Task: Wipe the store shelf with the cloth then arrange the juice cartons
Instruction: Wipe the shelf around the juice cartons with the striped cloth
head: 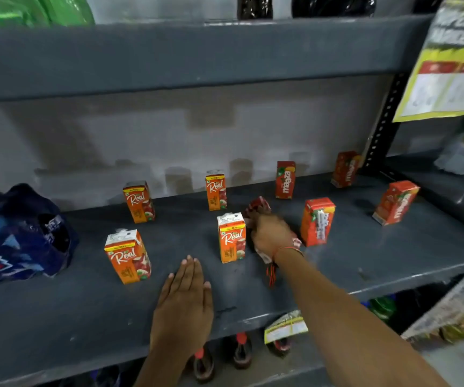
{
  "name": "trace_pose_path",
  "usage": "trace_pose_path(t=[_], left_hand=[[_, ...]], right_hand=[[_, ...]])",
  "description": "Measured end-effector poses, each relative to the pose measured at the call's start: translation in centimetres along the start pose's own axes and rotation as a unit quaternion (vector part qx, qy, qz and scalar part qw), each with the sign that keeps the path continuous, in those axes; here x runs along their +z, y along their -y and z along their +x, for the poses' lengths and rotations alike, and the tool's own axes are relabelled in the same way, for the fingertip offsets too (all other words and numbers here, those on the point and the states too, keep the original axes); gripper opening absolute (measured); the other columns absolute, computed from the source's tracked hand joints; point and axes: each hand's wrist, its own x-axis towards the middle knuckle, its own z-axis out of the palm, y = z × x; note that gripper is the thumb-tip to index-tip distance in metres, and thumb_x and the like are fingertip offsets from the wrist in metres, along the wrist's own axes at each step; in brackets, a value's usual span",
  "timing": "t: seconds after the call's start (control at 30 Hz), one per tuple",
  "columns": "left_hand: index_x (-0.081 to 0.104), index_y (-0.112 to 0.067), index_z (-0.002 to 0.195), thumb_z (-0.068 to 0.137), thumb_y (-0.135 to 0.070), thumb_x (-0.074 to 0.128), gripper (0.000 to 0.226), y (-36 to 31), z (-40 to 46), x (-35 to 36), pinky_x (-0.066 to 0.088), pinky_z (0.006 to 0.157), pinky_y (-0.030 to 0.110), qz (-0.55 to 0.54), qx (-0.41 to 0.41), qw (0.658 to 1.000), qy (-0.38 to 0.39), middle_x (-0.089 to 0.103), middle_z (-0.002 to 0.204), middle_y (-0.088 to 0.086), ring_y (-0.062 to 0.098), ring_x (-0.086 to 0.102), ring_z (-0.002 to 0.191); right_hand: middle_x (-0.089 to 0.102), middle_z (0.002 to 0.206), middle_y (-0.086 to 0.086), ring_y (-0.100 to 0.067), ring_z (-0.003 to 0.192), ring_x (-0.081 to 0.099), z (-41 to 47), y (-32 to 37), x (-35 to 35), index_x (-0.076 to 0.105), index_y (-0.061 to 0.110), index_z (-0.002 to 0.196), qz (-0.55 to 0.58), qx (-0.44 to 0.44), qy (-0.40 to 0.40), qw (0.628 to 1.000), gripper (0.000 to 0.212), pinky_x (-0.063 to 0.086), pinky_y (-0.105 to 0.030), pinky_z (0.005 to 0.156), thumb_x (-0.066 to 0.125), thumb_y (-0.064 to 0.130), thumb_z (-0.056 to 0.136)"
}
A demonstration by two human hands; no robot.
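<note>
Small juice cartons stand scattered on the grey shelf [85, 303]. Orange "Real" cartons are at front left [127, 255], back left [138, 201], back middle [216, 192] and middle [232, 238]. Red cartons stand to the right, among them one [317, 221] in the middle, one [285, 179] at the back and one [395, 202] at far right. My right hand [271, 233] grips a red-and-white cloth [258, 205] bunched on the shelf between the middle orange carton and the middle red one. My left hand [184, 303] lies flat, fingers together, near the shelf's front edge.
A blue plastic-wrapped pack [21, 233] sits at the shelf's left end. A yellow price sign [448, 65] hangs at upper right by a perforated upright [384, 127]. Dark bottles with red caps [242, 350] stand on the shelf below. The upper shelf board [197, 54] overhangs.
</note>
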Motion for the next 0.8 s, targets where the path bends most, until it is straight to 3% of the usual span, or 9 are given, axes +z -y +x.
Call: trace_pose_path(t=[0.13,0.33,0.5,0.6,0.7,0.73,0.8], left_hand=[[0.001,-0.013,0.149,0.1,-0.038,0.016,0.058,0.4,-1.3,-0.2,-0.004,0.118,0.028,-0.011,0.014,1.0,0.003,0.001,0.161,0.0,0.009,-0.003,0.146],[0.0,-0.013,0.148,0.099,-0.041,0.014,0.058,1.6,-4.1,-0.9,-0.005,0.116,0.025,-0.001,0.056,0.998,0.003,0.0,0.16,-0.002,0.007,-0.005,0.145],[0.012,-0.014,0.148,0.1,-0.041,0.02,0.056,2.9,-5.7,-1.7,-0.01,0.115,0.021,-0.017,0.081,0.996,-0.015,0.013,0.158,-0.002,0.007,0.005,0.144],[0.005,-0.016,0.149,0.099,-0.042,0.016,0.057,3.3,-5.9,-1.9,-0.012,0.114,0.02,-0.028,0.086,0.996,-0.009,0.006,0.159,-0.005,0.003,-0.002,0.143],[0.005,-0.018,0.149,0.1,-0.04,0.016,0.055,3.7,-6.3,-2.2,-0.013,0.113,0.017,-0.043,0.098,0.994,-0.002,0.004,0.158,-0.008,0.0,-0.006,0.141],[0.012,-0.019,0.149,0.1,-0.039,0.018,0.053,3.9,-6.6,-2.6,-0.008,0.115,0.017,-0.055,0.1,0.993,-0.001,0.01,0.158,-0.009,0.0,0.0,0.142],[0.036,-0.019,0.143,0.1,-0.037,0.026,0.048,4.9,-7.5,-3.5,0.017,0.116,0.022,-0.075,0.081,0.994,-0.025,0.036,0.15,-0.007,0.005,0.029,0.139]], right_hand=[[0.058,0.134,-0.011,-0.037,0.115,0.058,-3.2,0.1,0.0,0.054,0.023,0.133,-0.033,0.021,-0.02,0.999,0.05,0.052,-0.042,0.09,0.051,0.01,0.085],[0.052,0.146,0.003,-0.028,0.121,0.056,-10.7,0.2,-0.9,0.055,0.026,0.136,-0.098,0.028,-0.017,0.995,0.058,0.049,-0.036,0.098,0.051,0.005,0.081],[0.068,0.124,0.005,-0.024,0.106,0.067,-18.3,1.4,-3.4,0.061,0.037,0.122,-0.147,0.007,0.045,0.988,0.053,0.054,-0.037,0.092,0.047,0.007,0.08],[0.073,0.113,0.006,-0.021,0.104,0.067,-21.0,2.1,-6.9,0.06,0.051,0.114,-0.084,0.02,0.148,0.985,0.049,0.052,-0.036,0.093,0.037,0.026,0.079],[0.071,0.118,0.014,-0.012,0.111,0.065,-21.6,2.9,-8.2,0.064,0.047,0.115,-0.004,0.021,0.115,0.993,0.049,0.051,-0.035,0.098,0.039,0.019,0.084],[0.071,0.116,0.02,-0.003,0.11,0.064,-21.6,3.3,-7.9,0.065,0.047,0.113,0.026,0.018,0.102,0.994,0.05,0.05,-0.03,0.098,0.043,0.012,0.086],[0.069,0.115,0.028,0.009,0.108,0.06,-21.4,4.2,-6.4,0.066,0.048,0.112,0.074,0.001,0.089,0.993,0.052,0.048,-0.018,0.097,0.049,0.005,0.087]])
